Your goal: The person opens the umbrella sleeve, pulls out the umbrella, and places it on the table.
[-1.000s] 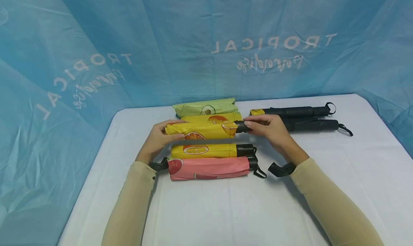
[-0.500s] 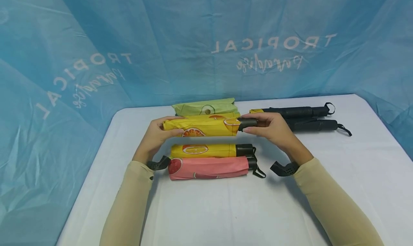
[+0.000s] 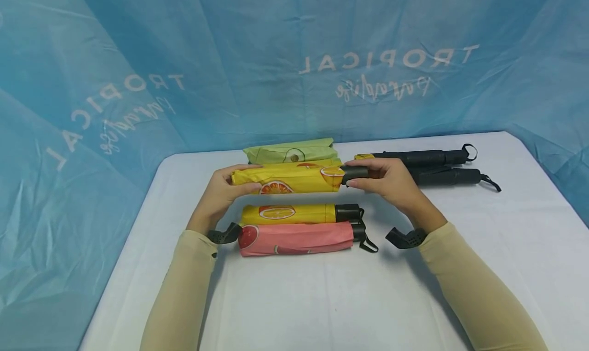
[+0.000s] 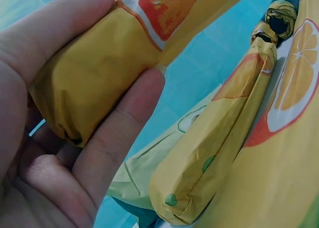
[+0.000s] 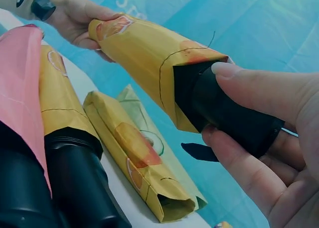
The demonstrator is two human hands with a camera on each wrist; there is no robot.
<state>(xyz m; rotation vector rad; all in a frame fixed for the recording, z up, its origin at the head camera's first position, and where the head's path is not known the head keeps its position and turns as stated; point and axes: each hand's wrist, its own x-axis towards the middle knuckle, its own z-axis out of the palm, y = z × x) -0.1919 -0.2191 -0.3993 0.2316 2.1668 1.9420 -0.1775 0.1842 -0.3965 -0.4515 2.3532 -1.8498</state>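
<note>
Folded umbrella in yellow fabric sleeve with orange-slice print (image 3: 294, 180) sits roughly level between fingers of left hand (image 3: 216, 195) and right hand (image 3: 398, 187), held up over white tabletop (image 3: 276, 300). Left fingers pinch wrinkly sleeve end (image 4: 75, 98), right ones grip smooth black cylindrical handle (image 5: 234, 108). My guess: pretty light, stiff core, slick thin cloth, not fragile. Handle's safest hold imo; sleeve end alone could crumple or slip. Second yellow-sleeved umbrella (image 3: 287, 214) lies below fingers, nearer person.
</note>
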